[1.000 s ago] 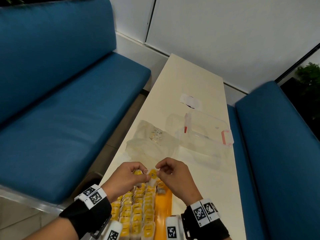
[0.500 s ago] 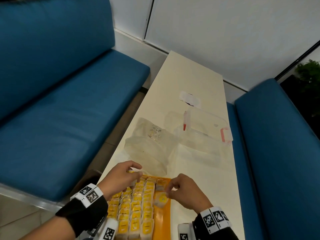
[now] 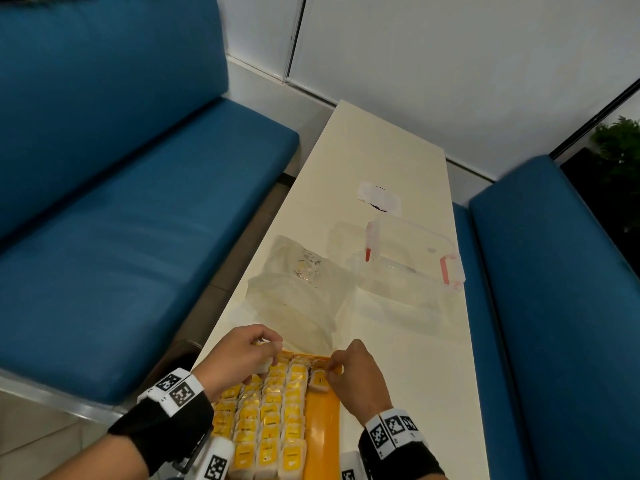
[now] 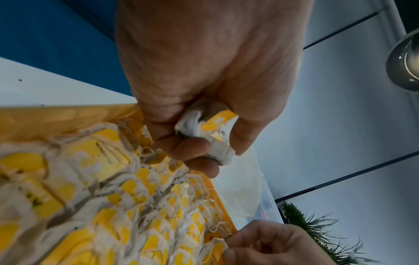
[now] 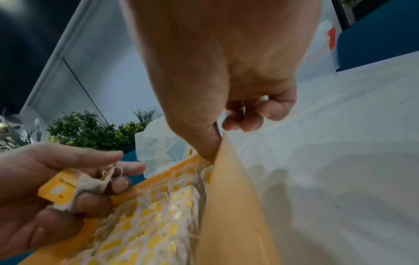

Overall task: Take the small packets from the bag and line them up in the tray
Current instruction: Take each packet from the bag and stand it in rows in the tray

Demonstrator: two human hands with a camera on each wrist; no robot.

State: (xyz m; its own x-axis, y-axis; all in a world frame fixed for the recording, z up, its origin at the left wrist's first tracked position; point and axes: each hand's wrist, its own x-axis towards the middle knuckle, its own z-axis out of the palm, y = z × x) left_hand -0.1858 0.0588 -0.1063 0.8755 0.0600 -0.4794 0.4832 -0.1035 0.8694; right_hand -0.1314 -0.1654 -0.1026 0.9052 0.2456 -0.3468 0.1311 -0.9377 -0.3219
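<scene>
Moved up to tray [image 3: 320, 424] corner: right hand [image 3: 353, 379] pinching packet [image 3: 318, 382]; left hand [image 3: 239, 358] clutching spares [image 4: 204, 132]. Press flat beside neighbours.

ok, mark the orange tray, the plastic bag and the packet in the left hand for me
orange tray [image 3: 322, 431]: head view, on the bare strip along its right side.
plastic bag [image 3: 294, 299]: head view, on its crumpled middle.
packet in the left hand [image 5: 59, 191]: right wrist view, on its yellow tag.
</scene>
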